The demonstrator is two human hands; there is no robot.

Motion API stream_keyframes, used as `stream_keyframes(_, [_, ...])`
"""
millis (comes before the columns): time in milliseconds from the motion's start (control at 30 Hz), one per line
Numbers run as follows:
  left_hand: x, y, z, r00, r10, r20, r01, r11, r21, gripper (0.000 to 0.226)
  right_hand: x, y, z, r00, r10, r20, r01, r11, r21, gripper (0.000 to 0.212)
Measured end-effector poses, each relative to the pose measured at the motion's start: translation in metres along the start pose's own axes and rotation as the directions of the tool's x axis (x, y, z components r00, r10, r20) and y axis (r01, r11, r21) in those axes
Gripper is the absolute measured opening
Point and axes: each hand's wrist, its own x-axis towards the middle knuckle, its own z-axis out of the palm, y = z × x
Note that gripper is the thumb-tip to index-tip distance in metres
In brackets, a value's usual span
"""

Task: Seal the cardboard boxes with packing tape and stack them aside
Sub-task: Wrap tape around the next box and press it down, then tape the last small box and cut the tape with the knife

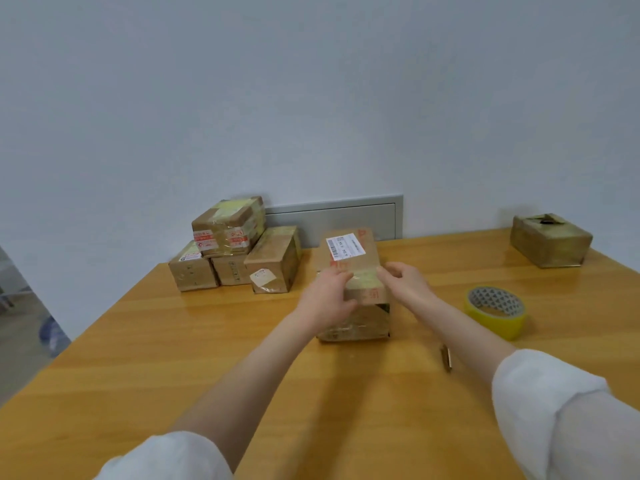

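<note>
Both my arms reach forward over the table edge, forearms bare, my left sleeve (166, 455) and right sleeve (554, 410) pushed back near the elbows. My left hand (327, 299) grips the box (349, 258) from its left side, fingers laid on the top and thumb curled round the near face. My right hand (407, 284) comes in from the right, fingers bent, tips on the box top just beside my left fingertips; whether they pinch anything I cannot tell
</note>
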Motion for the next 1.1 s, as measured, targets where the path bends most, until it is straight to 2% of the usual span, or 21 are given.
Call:
stream_keyframes(67, [0.004,-0.006,-0.001,1.0,0.005,0.008,-0.006,0.989,0.145,0.074,-0.003,-0.001,0.0,0.994,-0.066,0.084,0.068,0.997,-0.023,0.072])
stream_keyframes(167, [0.002,-0.012,0.001,0.981,-0.059,0.187,0.018,0.977,0.211,0.076,-0.005,0.004,0.016,0.962,-0.068,0.266,0.106,0.986,-0.13,0.088])
stream_keyframes(300, [0.002,-0.03,-0.002,0.983,-0.095,0.159,0.054,0.968,0.245,0.064,0.004,-0.001,0.039,0.959,-0.078,0.271,0.126,0.978,-0.166,0.088])
stream_keyframes(667, [0.041,-0.077,-0.002,0.981,-0.159,0.109,0.13,0.963,0.234,0.061,0.051,-0.019,0.081,0.941,-0.081,0.327,0.135,0.98,-0.147,0.077])
stream_keyframes(833, [0.051,-0.081,0.001,0.981,-0.164,0.101,0.133,0.956,0.262,0.061,0.063,-0.019,0.081,0.935,-0.096,0.342,0.166,0.969,-0.182,0.076])
stream_keyframes(967, [0.055,-0.073,-0.004,0.968,-0.189,0.167,0.14,0.954,0.265,0.06,0.061,-0.019,0.079,0.928,-0.09,0.361,0.163,0.971,-0.177,0.079])
stream_keyframes(1033, [0.06,-0.065,-0.011,0.954,-0.235,0.188,0.195,0.958,0.212,0.055,0.059,-0.021,0.074,0.927,-0.092,0.364,0.169,0.968,-0.184,0.085])
stream_keyframes(1100, [0.065,-0.055,-0.017,0.954,-0.273,0.124,0.249,0.952,0.179,0.048,0.057,-0.025,0.066,0.937,-0.116,0.33,0.187,0.963,-0.192,0.089])
